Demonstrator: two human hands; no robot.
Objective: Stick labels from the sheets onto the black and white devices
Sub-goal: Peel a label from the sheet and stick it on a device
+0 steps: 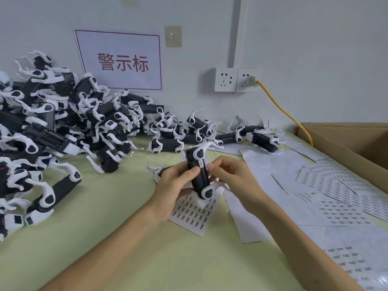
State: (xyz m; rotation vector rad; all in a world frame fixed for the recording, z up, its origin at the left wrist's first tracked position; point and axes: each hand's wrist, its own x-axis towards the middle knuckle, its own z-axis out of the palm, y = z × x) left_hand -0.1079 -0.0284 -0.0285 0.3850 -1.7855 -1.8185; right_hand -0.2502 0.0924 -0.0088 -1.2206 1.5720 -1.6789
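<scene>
Head view looks down on a pale green table (126,238) where both hands meet over one black and white device (199,175), held nearly upright just above the table's middle. The left hand (176,183) grips the device's black body from the left, fingers curled round it and thumb lying across its front. The right hand (228,175) pinches the device's right edge, its fingertips at a small white label (202,164) on the upper part of the body. Under the hands lies a label sheet (194,216) printed with rows of small dark marks. More label sheets (340,198) lie spread over the right side of the table, beside a cardboard box (344,148). A big pile of devices (52,127) fills the left side and runs along the wall, and one more lies just behind the left hand. On the wall hang a red-bordered sign (119,59) and two sockets (235,79), with a yellow cable (283,110) plugged into the right one.
</scene>
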